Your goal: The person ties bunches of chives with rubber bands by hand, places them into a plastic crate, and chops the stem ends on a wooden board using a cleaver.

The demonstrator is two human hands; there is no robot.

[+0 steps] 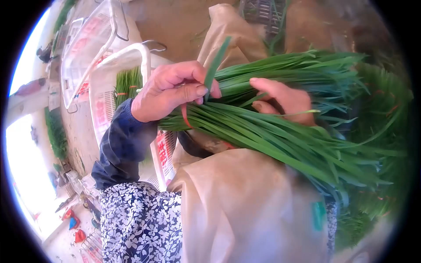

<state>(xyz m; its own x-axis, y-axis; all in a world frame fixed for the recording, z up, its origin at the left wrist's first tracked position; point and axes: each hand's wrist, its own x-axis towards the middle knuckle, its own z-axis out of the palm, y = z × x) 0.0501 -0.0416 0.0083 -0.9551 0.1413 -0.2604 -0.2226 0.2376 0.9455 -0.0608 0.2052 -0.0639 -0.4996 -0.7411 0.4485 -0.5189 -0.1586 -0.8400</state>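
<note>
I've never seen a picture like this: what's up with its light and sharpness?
Head view: a round black border, with the scene warped towards it; head view: glare bleaches the far left to white; head view: the greens at the right edge are dim and soft; head view: the apron looks hazy, the left hand fairly clear.

Leaves (263,133) were bright to dk grn, bluish twd the tips, w/ a red-orange band (186,116). Sleeve (125,140) was dk navy; floral top (140,219) was navy w/ a white flower print. Apron (245,193) was plain tan, w/ a grn patch (319,215) nr its edge. Basket (146,65) was white, w/ red-&-white panels (165,153). Floor (175,22) was brownish.
</note>
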